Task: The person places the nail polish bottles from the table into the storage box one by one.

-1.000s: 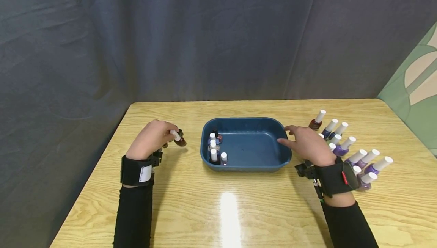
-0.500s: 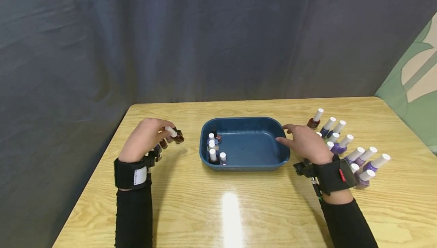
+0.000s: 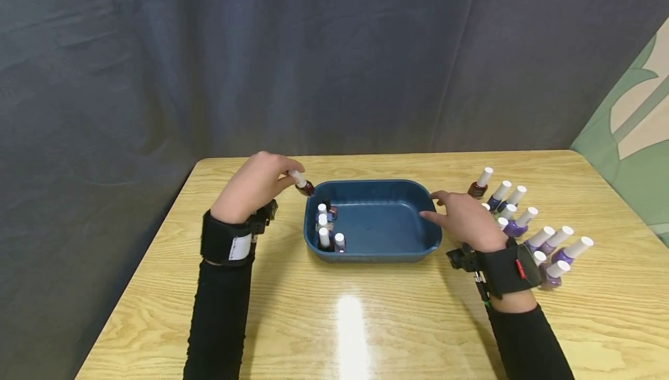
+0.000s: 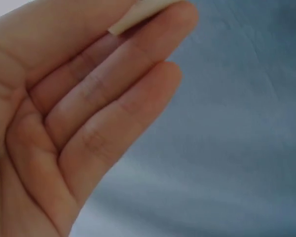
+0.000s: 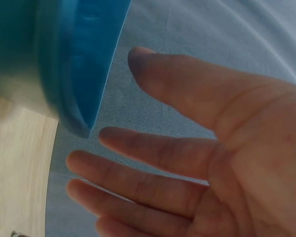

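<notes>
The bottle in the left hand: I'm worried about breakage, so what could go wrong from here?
The left hand seems to grip the bottle only by its white cap, so it might slip. Tilted close to the blue tray, it could knock the rim or topple the bottles inside. The right hand is beside the bottles grouped on the right; drawing it back might tip some.

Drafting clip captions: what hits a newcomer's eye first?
Probably the dark blue tray at the middle of the table, small bottles bunched at its left end. Next, the left hand pinching a dark-red, white-capped bottle by the tray's far left corner. Then the cluster of white-capped bottles at right, beside the right hand.
</notes>
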`<act>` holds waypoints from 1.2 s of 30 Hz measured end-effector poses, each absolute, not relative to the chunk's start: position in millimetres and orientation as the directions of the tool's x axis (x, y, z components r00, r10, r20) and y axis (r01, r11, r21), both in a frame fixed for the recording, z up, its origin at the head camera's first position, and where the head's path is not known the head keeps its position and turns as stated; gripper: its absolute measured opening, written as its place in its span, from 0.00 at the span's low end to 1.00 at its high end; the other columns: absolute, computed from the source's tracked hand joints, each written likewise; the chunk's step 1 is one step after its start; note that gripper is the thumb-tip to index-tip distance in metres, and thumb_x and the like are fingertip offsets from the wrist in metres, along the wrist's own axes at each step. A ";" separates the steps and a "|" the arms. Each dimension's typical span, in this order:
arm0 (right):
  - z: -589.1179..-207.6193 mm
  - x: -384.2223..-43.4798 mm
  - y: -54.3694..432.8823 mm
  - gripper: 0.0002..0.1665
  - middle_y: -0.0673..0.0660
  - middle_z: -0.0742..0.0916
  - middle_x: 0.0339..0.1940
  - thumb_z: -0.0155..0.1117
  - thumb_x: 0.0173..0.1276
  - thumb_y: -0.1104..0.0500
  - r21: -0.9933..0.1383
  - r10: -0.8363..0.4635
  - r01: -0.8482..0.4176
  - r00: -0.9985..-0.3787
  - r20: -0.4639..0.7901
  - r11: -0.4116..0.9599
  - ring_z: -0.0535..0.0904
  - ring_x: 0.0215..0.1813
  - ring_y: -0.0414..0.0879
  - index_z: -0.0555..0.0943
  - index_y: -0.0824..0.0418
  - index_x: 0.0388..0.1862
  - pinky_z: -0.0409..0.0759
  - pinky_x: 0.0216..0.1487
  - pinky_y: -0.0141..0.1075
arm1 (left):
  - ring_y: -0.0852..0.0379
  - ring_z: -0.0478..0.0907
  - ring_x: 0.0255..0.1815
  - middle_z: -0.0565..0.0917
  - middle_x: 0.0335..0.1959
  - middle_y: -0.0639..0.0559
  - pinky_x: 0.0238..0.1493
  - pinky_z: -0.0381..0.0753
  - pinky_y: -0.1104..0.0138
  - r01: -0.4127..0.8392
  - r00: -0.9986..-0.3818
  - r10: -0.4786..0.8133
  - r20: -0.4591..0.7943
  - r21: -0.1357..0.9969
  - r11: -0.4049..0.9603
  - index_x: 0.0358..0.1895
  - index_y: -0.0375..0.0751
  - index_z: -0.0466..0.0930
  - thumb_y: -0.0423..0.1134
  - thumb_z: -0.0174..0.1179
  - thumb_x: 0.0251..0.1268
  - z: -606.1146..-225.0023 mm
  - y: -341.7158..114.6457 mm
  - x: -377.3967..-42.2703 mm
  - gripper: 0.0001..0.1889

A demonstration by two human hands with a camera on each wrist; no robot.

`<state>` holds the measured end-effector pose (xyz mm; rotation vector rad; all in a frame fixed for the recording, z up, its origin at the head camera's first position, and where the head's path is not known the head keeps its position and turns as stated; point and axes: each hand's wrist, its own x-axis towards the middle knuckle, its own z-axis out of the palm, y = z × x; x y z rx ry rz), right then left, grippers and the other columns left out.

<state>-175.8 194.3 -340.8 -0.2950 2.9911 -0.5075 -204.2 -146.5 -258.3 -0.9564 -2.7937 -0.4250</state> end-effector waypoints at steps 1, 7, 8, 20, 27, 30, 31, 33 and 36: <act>-340.8 -176.1 194.1 0.31 0.71 0.81 0.49 0.59 0.64 0.49 -0.335 -0.203 -0.172 -0.977 -0.060 0.926 0.81 0.42 0.59 0.72 0.72 0.56 0.78 0.38 0.48 | 0.57 0.77 0.31 0.84 0.32 0.50 0.39 0.78 0.65 0.629 -0.776 0.588 0.230 0.209 0.749 0.37 0.40 0.84 0.31 0.64 0.53 -258.1 -141.2 -204.6 0.07; -339.8 -175.9 193.2 0.31 0.72 0.81 0.49 0.59 0.64 0.49 -0.333 -0.201 -0.169 -0.978 -0.063 0.928 0.81 0.42 0.59 0.73 0.72 0.56 0.79 0.38 0.48 | 0.59 0.77 0.30 0.84 0.32 0.52 0.39 0.77 0.68 0.695 -0.719 0.676 0.162 0.161 0.701 0.36 0.42 0.84 0.32 0.61 0.57 -263.6 -112.2 -203.3 0.05; -339.5 -175.7 193.1 0.31 0.72 0.81 0.49 0.59 0.64 0.49 -0.332 -0.201 -0.170 -0.978 -0.062 0.928 0.81 0.41 0.59 0.73 0.71 0.56 0.79 0.38 0.48 | 0.59 0.77 0.31 0.85 0.33 0.52 0.39 0.77 0.68 0.704 -0.711 0.688 0.149 0.154 0.694 0.37 0.43 0.84 0.32 0.60 0.59 -265.1 -108.3 -202.6 0.06; -338.9 -175.5 193.0 0.31 0.71 0.81 0.49 0.59 0.64 0.48 -0.331 -0.190 -0.159 -0.980 -0.065 0.930 0.81 0.43 0.61 0.73 0.71 0.55 0.79 0.38 0.49 | 0.61 0.73 0.26 0.82 0.29 0.53 0.35 0.72 0.70 0.742 -0.670 0.736 0.098 0.122 0.659 0.35 0.46 0.83 0.33 0.55 0.64 -293.4 -82.4 -200.3 0.08; -339.4 -176.0 193.1 0.31 0.71 0.81 0.49 0.60 0.63 0.48 -0.329 -0.187 -0.156 -0.980 -0.064 0.931 0.81 0.43 0.60 0.74 0.71 0.55 0.79 0.38 0.48 | 0.58 0.77 0.33 0.83 0.33 0.52 0.42 0.75 0.71 0.733 -0.680 0.729 0.080 0.110 0.672 0.37 0.45 0.84 0.36 0.57 0.62 -305.8 -79.3 -200.5 0.06; -339.5 -176.1 193.3 0.31 0.71 0.81 0.49 0.60 0.63 0.48 -0.330 -0.188 -0.158 -0.980 -0.061 0.931 0.81 0.42 0.60 0.74 0.71 0.55 0.79 0.37 0.48 | 0.57 0.77 0.32 0.83 0.32 0.52 0.42 0.75 0.70 0.728 -0.684 0.726 0.068 0.114 0.676 0.35 0.45 0.84 0.35 0.57 0.62 -308.1 -77.9 -199.9 0.05; -339.5 -176.0 193.4 0.31 0.71 0.81 0.49 0.60 0.63 0.48 -0.330 -0.189 -0.159 -0.980 -0.060 0.930 0.81 0.42 0.60 0.74 0.71 0.55 0.79 0.37 0.48 | 0.57 0.77 0.32 0.83 0.31 0.52 0.41 0.75 0.70 0.726 -0.686 0.725 0.063 0.112 0.678 0.35 0.45 0.84 0.35 0.58 0.61 -308.7 -77.4 -199.7 0.05; -339.4 -175.9 193.5 0.31 0.71 0.81 0.49 0.60 0.63 0.48 -0.331 -0.191 -0.162 -0.980 -0.057 0.930 0.81 0.41 0.59 0.74 0.71 0.55 0.79 0.36 0.48 | 0.58 0.77 0.31 0.82 0.30 0.53 0.40 0.75 0.70 0.724 -0.689 0.723 0.055 0.108 0.682 0.33 0.45 0.83 0.35 0.58 0.61 -310.0 -76.8 -199.3 0.05; -339.3 -175.6 193.6 0.31 0.71 0.81 0.48 0.60 0.63 0.48 -0.332 -0.192 -0.163 -0.980 -0.056 0.929 0.82 0.41 0.59 0.74 0.71 0.55 0.79 0.36 0.48 | 0.57 0.76 0.30 0.81 0.27 0.53 0.39 0.74 0.70 0.721 -0.691 0.721 0.045 0.101 0.685 0.31 0.45 0.83 0.35 0.58 0.60 -311.7 -76.4 -198.5 0.04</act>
